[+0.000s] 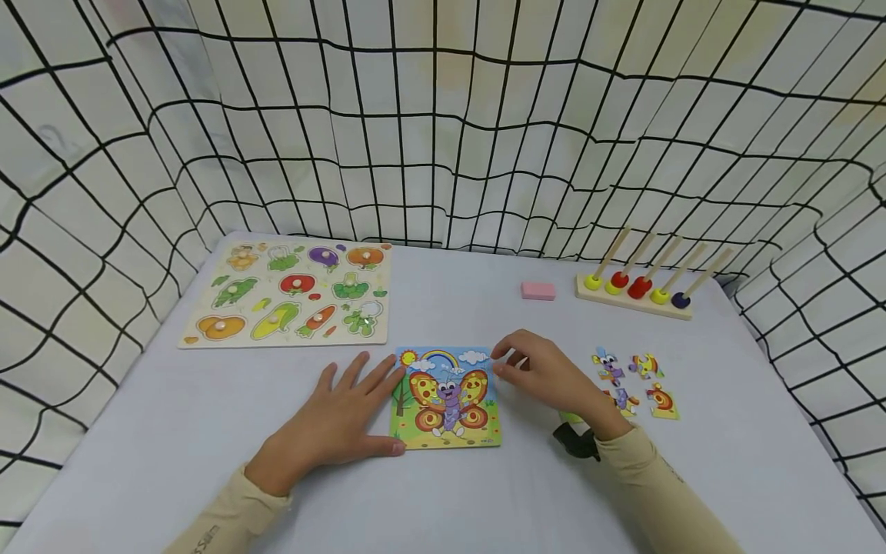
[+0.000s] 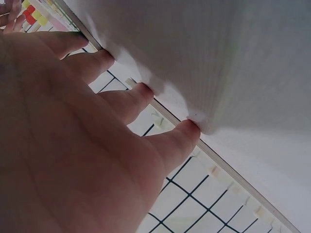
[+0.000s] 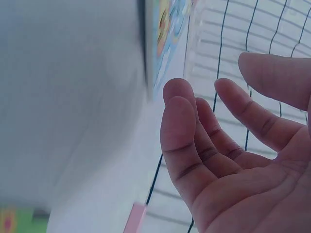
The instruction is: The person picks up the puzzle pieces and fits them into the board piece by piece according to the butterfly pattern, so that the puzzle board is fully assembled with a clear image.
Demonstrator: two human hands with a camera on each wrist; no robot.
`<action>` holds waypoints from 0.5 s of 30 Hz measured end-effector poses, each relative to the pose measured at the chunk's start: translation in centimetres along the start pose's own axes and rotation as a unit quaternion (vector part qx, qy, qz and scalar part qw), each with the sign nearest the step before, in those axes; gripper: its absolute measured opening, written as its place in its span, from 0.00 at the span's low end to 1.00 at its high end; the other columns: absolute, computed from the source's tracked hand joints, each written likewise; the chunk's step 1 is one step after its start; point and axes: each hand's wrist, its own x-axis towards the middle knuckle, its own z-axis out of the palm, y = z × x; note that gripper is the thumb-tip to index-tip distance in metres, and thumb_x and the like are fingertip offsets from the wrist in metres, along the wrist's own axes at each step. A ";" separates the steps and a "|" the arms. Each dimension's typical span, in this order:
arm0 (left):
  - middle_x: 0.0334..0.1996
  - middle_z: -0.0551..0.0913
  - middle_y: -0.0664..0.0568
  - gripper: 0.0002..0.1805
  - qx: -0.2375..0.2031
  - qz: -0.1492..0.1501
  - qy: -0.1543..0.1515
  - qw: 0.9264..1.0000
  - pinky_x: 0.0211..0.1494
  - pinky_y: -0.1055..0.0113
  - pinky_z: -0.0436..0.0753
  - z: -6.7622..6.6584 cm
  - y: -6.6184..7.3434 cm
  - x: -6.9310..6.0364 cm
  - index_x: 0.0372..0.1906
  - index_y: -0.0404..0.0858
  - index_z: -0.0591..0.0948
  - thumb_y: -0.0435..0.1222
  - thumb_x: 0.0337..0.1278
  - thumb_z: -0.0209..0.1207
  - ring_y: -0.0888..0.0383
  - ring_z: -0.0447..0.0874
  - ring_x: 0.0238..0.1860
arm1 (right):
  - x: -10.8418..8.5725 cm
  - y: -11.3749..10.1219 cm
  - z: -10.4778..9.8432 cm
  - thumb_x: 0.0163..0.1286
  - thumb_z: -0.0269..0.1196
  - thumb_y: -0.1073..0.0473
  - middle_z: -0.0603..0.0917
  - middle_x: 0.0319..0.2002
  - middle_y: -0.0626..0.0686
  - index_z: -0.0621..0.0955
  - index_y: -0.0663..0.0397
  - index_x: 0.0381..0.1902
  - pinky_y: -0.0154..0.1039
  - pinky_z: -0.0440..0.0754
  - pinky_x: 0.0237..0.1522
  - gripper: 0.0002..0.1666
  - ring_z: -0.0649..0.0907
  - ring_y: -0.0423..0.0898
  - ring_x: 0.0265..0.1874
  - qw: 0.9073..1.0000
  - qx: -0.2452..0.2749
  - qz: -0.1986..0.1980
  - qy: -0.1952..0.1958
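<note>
A square butterfly picture board lies flat on the white table in front of the person. The left hand is spread out at its left side, with the index finger and thumb tips touching the board's edge. In the left wrist view, the left hand has its fingers apart and no object in the palm. By the board's upper right corner is the right hand, fingers loosely bent. The right wrist view shows nothing held in the right hand. Loose butterfly puzzle pieces lie right of that hand, some partly hidden by the wrist.
A vegetable peg puzzle lies at the back left. Behind the board is a pink block. A wooden peg stand with coloured beads stands at the back right. Black netting surrounds the table's back and sides.
</note>
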 end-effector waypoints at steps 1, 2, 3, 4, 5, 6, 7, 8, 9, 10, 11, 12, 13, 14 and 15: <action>0.86 0.56 0.45 0.60 -0.001 0.000 -0.001 1.000 0.75 0.21 0.48 0.0 0.0 0.0 0.85 0.42 0.62 0.69 0.56 0.70 0.30 0.46 0.83 | -0.2 0.3 -0.2 0.78 0.67 0.61 0.85 0.51 0.51 0.85 0.58 0.53 0.43 0.86 0.47 0.10 0.85 0.48 0.47 1.000 -0.004 0.004 0.004; 0.86 0.55 0.45 0.60 -0.001 -0.001 -0.002 1.000 0.75 0.21 0.48 0.0 0.0 0.0 0.85 0.42 0.62 0.69 0.56 0.69 0.31 0.46 0.84 | -0.4 0.5 -0.5 0.78 0.68 0.61 0.85 0.51 0.52 0.85 0.58 0.53 0.43 0.86 0.48 0.10 0.85 0.48 0.47 1.000 -0.006 0.007 0.008; 0.86 0.55 0.45 0.60 -0.002 -0.001 -0.003 1.000 0.75 0.21 0.48 0.0 0.0 0.0 0.86 0.42 0.62 0.69 0.56 0.69 0.31 0.46 0.84 | -0.5 0.8 -0.7 0.78 0.68 0.61 0.85 0.51 0.52 0.85 0.58 0.53 0.44 0.86 0.49 0.10 0.85 0.48 0.47 1.000 -0.011 0.009 0.011; 0.86 0.55 0.45 0.60 -0.002 -0.002 -0.004 1.000 0.75 0.21 0.47 0.0 0.0 0.0 0.86 0.42 0.62 0.69 0.57 0.69 0.31 0.45 0.84 | -0.7 1.1 -0.9 0.78 0.67 0.61 0.85 0.51 0.53 0.85 0.59 0.53 0.45 0.86 0.49 0.10 0.85 0.48 0.47 1.000 -0.015 0.010 0.013; 0.86 0.55 0.45 0.60 -0.003 -0.002 -0.005 1.000 0.75 0.21 0.47 0.0 -0.1 0.0 0.86 0.42 0.61 0.69 0.57 0.69 0.31 0.45 0.84 | -1.0 1.4 -1.2 0.78 0.67 0.61 0.85 0.52 0.53 0.85 0.59 0.54 0.45 0.86 0.49 0.11 0.85 0.49 0.48 1.000 -0.020 0.011 0.016; 0.86 0.55 0.45 0.60 -0.003 -0.002 -0.006 1.000 0.75 0.21 0.47 -0.1 0.0 0.0 0.86 0.42 0.61 0.69 0.57 0.69 0.31 0.45 0.84 | -1.2 1.7 -1.4 0.78 0.68 0.61 0.85 0.52 0.53 0.85 0.59 0.54 0.46 0.86 0.50 0.11 0.85 0.49 0.48 0.999 -0.023 0.015 0.019; 0.86 0.54 0.45 0.60 -0.003 -0.003 -0.007 1.000 0.75 0.21 0.47 -0.1 0.0 0.0 0.86 0.42 0.61 0.69 0.57 0.69 0.31 0.45 0.84 | -1.4 2.0 -1.7 0.78 0.68 0.61 0.85 0.53 0.54 0.85 0.59 0.54 0.47 0.86 0.50 0.12 0.85 0.50 0.48 0.999 -0.025 0.016 0.020; 0.86 0.54 0.45 0.60 -0.004 -0.004 -0.009 1.000 0.75 0.21 0.47 -0.1 0.0 0.0 0.86 0.42 0.61 0.69 0.57 0.69 0.31 0.44 0.84 | -1.6 2.2 -2.0 0.78 0.68 0.61 0.85 0.53 0.54 0.85 0.60 0.54 0.48 0.86 0.51 0.12 0.85 0.50 0.49 0.999 -0.028 0.015 0.023; 0.86 0.54 0.45 0.60 -0.005 -0.003 -0.009 1.000 0.75 0.21 0.46 -0.1 0.0 0.0 0.86 0.42 0.61 0.69 0.57 0.69 0.31 0.44 0.84 | -1.8 2.5 -2.3 0.78 0.68 0.61 0.85 0.53 0.54 0.85 0.59 0.55 0.48 0.86 0.51 0.12 0.86 0.50 0.49 0.999 -0.032 0.016 0.025; 0.86 0.54 0.45 0.60 -0.006 -0.005 -0.010 1.000 0.75 0.21 0.46 -0.2 0.0 0.0 0.86 0.42 0.61 0.68 0.57 0.69 0.31 0.44 0.84 | -2.1 2.7 -2.7 0.78 0.68 0.61 0.85 0.53 0.54 0.85 0.59 0.55 0.49 0.86 0.51 0.12 0.86 0.50 0.50 0.999 -0.036 0.019 0.028; 0.86 0.54 0.45 0.60 -0.008 -0.003 -0.010 1.000 0.75 0.21 0.46 -0.2 0.0 0.0 0.86 0.42 0.61 0.68 0.57 0.69 0.31 0.44 0.84 | -2.3 3.0 -3.0 0.78 0.68 0.61 0.85 0.53 0.54 0.85 0.60 0.55 0.49 0.86 0.51 0.12 0.86 0.51 0.50 0.998 -0.041 0.020 0.031; 0.86 0.54 0.45 0.60 -0.008 -0.004 -0.010 1.000 0.75 0.21 0.46 -0.2 0.0 0.0 0.86 0.42 0.61 0.68 0.57 0.70 0.31 0.44 0.84 | -2.5 3.2 -3.3 0.77 0.68 0.62 0.85 0.54 0.54 0.85 0.60 0.55 0.50 0.86 0.51 0.12 0.86 0.51 0.50 0.998 -0.045 0.021 0.035; 0.86 0.54 0.45 0.60 -0.009 -0.004 -0.011 1.000 0.75 0.21 0.46 -0.2 0.0 0.0 0.86 0.42 0.61 0.68 0.57 0.69 0.31 0.44 0.84 | -2.7 3.4 -3.7 0.77 0.69 0.62 0.84 0.54 0.54 0.85 0.60 0.55 0.50 0.86 0.51 0.13 0.86 0.51 0.51 0.998 -0.049 0.020 0.038; 0.86 0.54 0.45 0.60 -0.010 -0.004 -0.011 1.000 0.75 0.21 0.45 -0.2 0.0 0.0 0.86 0.42 0.61 0.68 0.57 0.70 0.31 0.44 0.84 | -2.9 3.6 -4.0 0.77 0.69 0.63 0.84 0.54 0.54 0.85 0.60 0.55 0.50 0.86 0.51 0.13 0.86 0.52 0.51 0.997 -0.056 0.020 0.043; 0.86 0.54 0.45 0.60 -0.010 -0.004 -0.010 1.000 0.75 0.21 0.46 -0.2 0.0 0.0 0.86 0.42 0.61 0.68 0.57 0.70 0.31 0.44 0.84 | -3.1 3.8 -4.4 0.76 0.69 0.64 0.84 0.54 0.54 0.85 0.61 0.56 0.50 0.86 0.51 0.13 0.86 0.52 0.51 0.997 -0.061 0.021 0.047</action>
